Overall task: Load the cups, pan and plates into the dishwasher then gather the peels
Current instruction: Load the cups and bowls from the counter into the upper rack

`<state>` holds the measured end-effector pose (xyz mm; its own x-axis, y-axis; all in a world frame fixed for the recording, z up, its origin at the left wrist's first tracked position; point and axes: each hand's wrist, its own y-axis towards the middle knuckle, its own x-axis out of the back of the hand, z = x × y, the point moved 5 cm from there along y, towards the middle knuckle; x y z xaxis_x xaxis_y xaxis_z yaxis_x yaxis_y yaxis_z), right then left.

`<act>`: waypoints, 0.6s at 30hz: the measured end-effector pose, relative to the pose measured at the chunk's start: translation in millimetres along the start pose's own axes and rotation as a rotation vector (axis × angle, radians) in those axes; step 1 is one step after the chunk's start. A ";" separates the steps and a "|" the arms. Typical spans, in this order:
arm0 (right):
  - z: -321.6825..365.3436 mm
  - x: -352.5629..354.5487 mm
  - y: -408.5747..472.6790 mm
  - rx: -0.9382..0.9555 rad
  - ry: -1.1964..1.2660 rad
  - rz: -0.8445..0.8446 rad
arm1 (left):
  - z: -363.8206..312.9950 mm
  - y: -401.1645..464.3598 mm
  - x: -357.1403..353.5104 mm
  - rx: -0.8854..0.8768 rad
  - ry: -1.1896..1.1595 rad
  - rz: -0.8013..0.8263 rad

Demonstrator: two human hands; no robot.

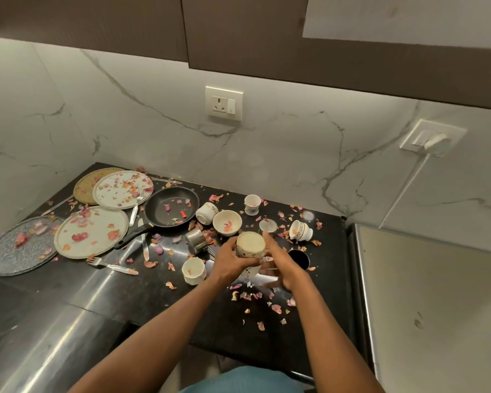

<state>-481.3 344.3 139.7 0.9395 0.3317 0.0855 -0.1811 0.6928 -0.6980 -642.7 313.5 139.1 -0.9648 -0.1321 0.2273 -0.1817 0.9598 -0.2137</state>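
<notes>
A patterned cup point(250, 248) is held above the black worktop point(159, 302), which is strewn with peels point(267, 302) in a marble-walled corner. The left hand point(233, 259) wraps its fingers round the cup's side; the right hand point(281, 265) flanks it, fingers spread loosely.

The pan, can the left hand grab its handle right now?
Probably not yet. The left hand holds a cup. The pan handle points toward the person with nothing on it, so once freed, the way looks clear.
</notes>
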 end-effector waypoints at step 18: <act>-151.1 -16.1 -95.0 0.058 0.281 -0.085 | 62.8 -132.2 -41.3 0.358 -0.225 0.411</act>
<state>-435.3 176.4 97.2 0.9942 0.0868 -0.0637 -0.1073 0.7489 -0.6540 -590.8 176.5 98.4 -0.9792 0.1462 -0.1408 0.2005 0.8052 -0.5580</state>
